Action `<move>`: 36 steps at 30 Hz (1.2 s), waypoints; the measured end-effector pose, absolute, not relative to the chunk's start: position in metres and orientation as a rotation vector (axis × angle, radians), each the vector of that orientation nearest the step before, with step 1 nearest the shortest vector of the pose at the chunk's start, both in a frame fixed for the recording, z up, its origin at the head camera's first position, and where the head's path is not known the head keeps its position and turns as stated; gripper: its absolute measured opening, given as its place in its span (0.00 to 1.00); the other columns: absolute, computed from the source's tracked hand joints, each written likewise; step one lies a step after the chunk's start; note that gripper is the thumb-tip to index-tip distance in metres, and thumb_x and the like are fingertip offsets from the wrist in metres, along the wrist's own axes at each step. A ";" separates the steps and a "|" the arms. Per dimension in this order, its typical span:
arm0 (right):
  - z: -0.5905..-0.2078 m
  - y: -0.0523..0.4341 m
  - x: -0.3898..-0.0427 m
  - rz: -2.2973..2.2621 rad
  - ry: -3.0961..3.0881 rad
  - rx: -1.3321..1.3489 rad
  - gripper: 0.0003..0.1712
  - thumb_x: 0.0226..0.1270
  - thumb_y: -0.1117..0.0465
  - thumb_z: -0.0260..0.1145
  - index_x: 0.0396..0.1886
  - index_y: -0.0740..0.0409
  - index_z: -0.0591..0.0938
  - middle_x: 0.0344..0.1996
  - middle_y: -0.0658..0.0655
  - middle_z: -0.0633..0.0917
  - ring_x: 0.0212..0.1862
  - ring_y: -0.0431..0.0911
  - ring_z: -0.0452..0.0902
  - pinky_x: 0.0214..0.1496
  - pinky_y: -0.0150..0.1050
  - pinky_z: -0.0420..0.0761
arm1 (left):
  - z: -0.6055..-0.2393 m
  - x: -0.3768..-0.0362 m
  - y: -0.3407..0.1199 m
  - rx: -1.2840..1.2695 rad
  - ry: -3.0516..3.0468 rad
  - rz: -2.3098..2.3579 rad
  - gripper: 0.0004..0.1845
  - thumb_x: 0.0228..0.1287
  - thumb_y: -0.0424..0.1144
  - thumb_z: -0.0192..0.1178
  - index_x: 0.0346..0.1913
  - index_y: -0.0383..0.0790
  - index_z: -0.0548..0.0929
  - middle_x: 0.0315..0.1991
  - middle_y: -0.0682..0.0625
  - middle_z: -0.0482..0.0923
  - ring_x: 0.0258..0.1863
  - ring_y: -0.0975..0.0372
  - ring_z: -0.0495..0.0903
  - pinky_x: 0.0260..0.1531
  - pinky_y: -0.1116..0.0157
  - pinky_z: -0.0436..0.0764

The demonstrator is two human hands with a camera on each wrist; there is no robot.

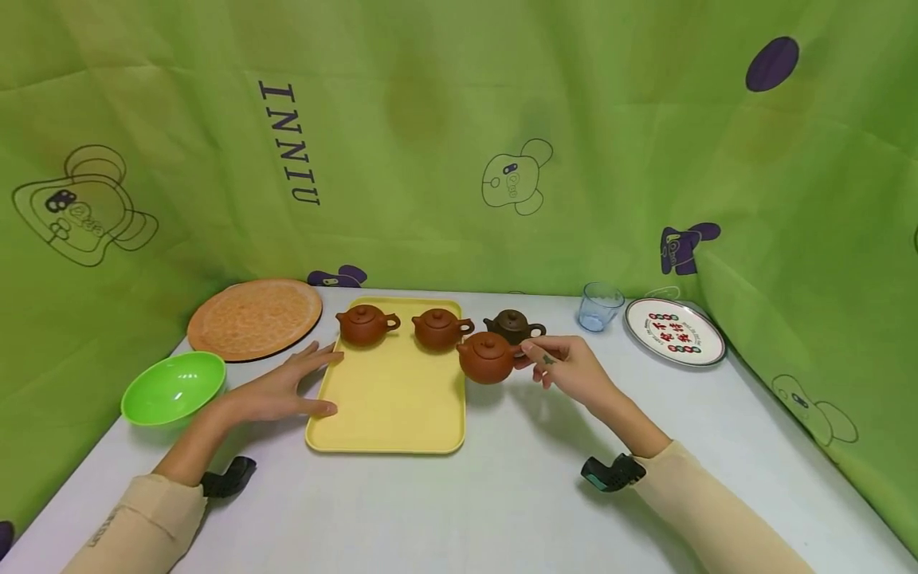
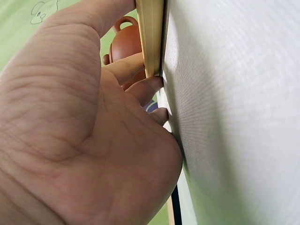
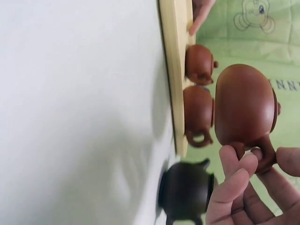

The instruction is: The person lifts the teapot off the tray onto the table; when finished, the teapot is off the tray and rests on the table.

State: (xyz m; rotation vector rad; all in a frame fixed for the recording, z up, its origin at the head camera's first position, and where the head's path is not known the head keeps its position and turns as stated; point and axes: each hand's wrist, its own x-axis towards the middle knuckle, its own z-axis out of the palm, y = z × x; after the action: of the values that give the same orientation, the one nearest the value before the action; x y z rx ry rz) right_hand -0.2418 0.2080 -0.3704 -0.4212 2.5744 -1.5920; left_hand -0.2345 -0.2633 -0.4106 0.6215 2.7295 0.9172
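At the frame's center, the right hand (image 1: 566, 368) is pinching the handle of a red-brown teapot (image 1: 488, 358), holding it over the right edge of the yellow tray (image 1: 390, 406). The left hand (image 1: 283, 388), fingers lying straight, is pressing against the tray's left rim on the surface (image 1: 516, 494).

You hold a round red-brown teapot (image 1: 488, 358) by its handle, up off the table, upright, over the right edge of the yellow tray (image 1: 390, 406). Its small lid with a knob is on. The tray is flat, with a low rim and round corners, and it lies on the white table. 2 more red-brown teapots (image 1: 366, 324) (image 1: 441, 328) stand upright along the tray's back edge, lids on.
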 end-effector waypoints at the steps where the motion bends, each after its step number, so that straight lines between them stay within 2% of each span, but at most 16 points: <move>1: -0.371 0.212 -0.241 -1.590 2.582 -0.413 0.20 0.82 0.56 0.62 0.57 0.68 0.87 0.42 0.65 0.94 0.29 0.38 0.81 0.30 0.32 0.84 | -0.411 -0.235 -0.263 0.615 2.731 0.915 0.50 0.62 0.57 0.75 0.81 0.39 0.66 0.85 0.29 0.50 0.85 0.30 0.40 0.76 0.23 0.47; 14: -0.372 0.260 -0.235 -1.558 2.648 -0.268 0.25 0.83 0.53 0.62 0.63 0.69 0.84 0.43 0.64 0.94 0.30 0.37 0.81 0.31 0.32 0.84 | -0.408 -0.235 -0.260 0.642 2.727 0.925 0.49 0.62 0.55 0.75 0.81 0.38 0.66 0.85 0.29 0.50 0.84 0.29 0.41 0.76 0.23 0.46; 26: -0.385 0.292 -0.239 -1.539 2.699 -0.222 0.25 0.85 0.54 0.59 0.66 0.70 0.81 0.48 0.68 0.92 0.30 0.36 0.81 0.32 0.33 0.84 | -0.411 -0.236 -0.261 0.625 2.723 0.919 0.49 0.62 0.55 0.76 0.80 0.39 0.67 0.85 0.29 0.50 0.84 0.30 0.41 0.76 0.23 0.46; 36: -0.388 0.313 -0.246 -1.546 2.721 -0.164 0.27 0.86 0.53 0.57 0.68 0.71 0.79 0.45 0.61 0.94 0.32 0.37 0.81 0.34 0.33 0.86 | -0.411 -0.235 -0.264 0.619 2.724 0.915 0.50 0.62 0.56 0.75 0.81 0.39 0.66 0.85 0.29 0.49 0.84 0.30 0.40 0.76 0.23 0.44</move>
State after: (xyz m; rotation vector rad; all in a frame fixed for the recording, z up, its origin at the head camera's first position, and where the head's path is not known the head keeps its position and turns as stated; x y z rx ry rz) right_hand -0.2461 0.3129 -0.3875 -0.1642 2.7207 -1.5464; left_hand -0.2349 -0.2635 -0.4107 0.6194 2.7242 0.9148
